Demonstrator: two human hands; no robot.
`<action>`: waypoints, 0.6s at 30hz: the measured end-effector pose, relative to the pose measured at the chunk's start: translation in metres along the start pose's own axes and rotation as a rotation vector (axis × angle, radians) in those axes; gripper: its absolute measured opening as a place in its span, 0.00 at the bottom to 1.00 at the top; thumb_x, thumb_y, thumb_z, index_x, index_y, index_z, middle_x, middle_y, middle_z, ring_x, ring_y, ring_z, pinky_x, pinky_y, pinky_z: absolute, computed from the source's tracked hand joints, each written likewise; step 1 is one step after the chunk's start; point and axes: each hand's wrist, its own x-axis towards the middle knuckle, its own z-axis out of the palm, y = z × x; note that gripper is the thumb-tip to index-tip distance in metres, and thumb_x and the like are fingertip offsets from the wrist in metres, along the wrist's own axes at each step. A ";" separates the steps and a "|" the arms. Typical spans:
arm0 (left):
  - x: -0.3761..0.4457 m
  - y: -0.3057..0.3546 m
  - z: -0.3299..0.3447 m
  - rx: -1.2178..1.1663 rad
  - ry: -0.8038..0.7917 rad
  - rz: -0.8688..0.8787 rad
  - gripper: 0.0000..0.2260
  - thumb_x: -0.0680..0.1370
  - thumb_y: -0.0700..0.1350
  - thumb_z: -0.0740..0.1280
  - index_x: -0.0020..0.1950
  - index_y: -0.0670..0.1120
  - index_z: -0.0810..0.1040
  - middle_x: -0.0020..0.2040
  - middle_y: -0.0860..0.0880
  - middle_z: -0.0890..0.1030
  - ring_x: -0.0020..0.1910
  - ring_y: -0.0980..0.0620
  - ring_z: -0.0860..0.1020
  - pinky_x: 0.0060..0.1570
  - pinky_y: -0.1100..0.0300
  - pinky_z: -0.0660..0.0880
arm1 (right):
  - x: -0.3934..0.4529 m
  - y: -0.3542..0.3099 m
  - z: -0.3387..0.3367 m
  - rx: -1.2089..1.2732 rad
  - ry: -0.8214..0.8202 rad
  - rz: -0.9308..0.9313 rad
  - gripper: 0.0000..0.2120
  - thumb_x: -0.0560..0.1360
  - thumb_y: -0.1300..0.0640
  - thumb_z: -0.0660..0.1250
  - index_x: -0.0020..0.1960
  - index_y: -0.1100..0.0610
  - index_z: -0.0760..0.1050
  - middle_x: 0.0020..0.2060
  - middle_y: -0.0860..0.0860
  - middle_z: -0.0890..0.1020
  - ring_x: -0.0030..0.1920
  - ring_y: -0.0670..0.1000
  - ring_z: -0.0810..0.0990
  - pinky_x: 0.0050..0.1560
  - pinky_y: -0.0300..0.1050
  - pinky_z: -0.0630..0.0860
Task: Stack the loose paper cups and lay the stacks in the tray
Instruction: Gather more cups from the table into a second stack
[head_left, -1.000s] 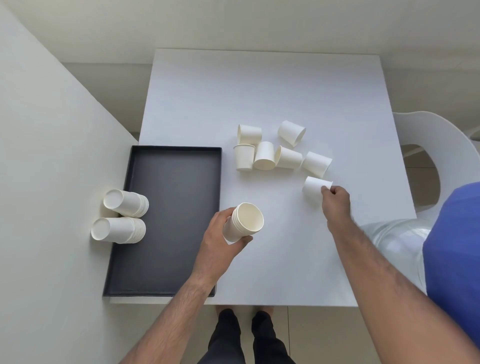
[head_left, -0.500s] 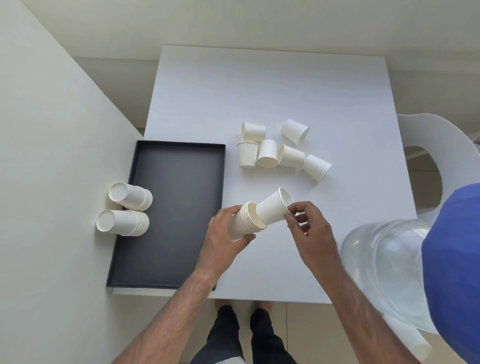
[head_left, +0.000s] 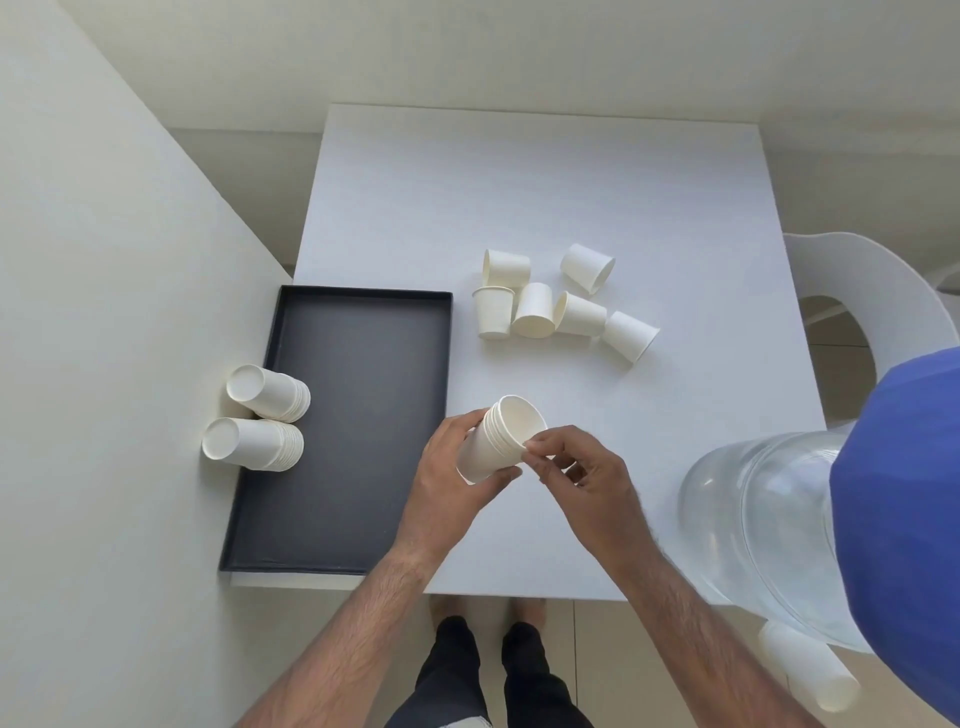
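My left hand (head_left: 447, 478) grips a tilted stack of white paper cups (head_left: 501, 439) above the table's near part, mouth up and to the right. My right hand (head_left: 582, 478) pinches the stack's rim with its fingertips. Several loose cups (head_left: 535, 312) lie scattered at the table's middle, one (head_left: 493, 314) standing upright. A black tray (head_left: 358, 415) sits at the table's left edge. Two stacks (head_left: 267, 389) (head_left: 254, 444) lie on their sides over the tray's left rim, bottoms pointing left.
The white table (head_left: 545, 182) abuts a white wall on the left. A clear water jug (head_left: 769, 525) with a blue cap (head_left: 904, 519) stands at the right front. A white chair (head_left: 872, 291) stands to the right. Another cup stack (head_left: 805, 670) lies below the jug.
My right hand picked a loose cup from the table's right, brought it to the stack in my left hand and pushed it in; it now sits nested.
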 end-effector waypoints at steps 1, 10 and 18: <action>0.000 -0.001 -0.001 -0.004 -0.004 -0.004 0.32 0.73 0.59 0.81 0.71 0.72 0.70 0.69 0.68 0.74 0.71 0.60 0.73 0.65 0.54 0.79 | -0.002 0.001 0.002 0.004 -0.004 -0.006 0.06 0.79 0.56 0.75 0.49 0.45 0.81 0.54 0.41 0.84 0.41 0.49 0.81 0.37 0.34 0.74; -0.004 -0.009 -0.032 -0.141 -0.018 -0.067 0.33 0.71 0.66 0.80 0.73 0.69 0.72 0.68 0.67 0.78 0.66 0.64 0.77 0.51 0.67 0.80 | -0.003 -0.001 0.000 0.053 -0.036 0.032 0.17 0.79 0.53 0.74 0.65 0.38 0.78 0.64 0.38 0.79 0.54 0.45 0.83 0.44 0.31 0.79; 0.022 -0.020 -0.141 -0.481 0.402 -0.177 0.28 0.69 0.58 0.84 0.67 0.62 0.80 0.65 0.56 0.84 0.62 0.57 0.83 0.61 0.57 0.79 | -0.002 0.015 0.005 0.103 -0.108 0.145 0.17 0.82 0.56 0.70 0.64 0.35 0.77 0.63 0.38 0.81 0.54 0.46 0.84 0.46 0.41 0.84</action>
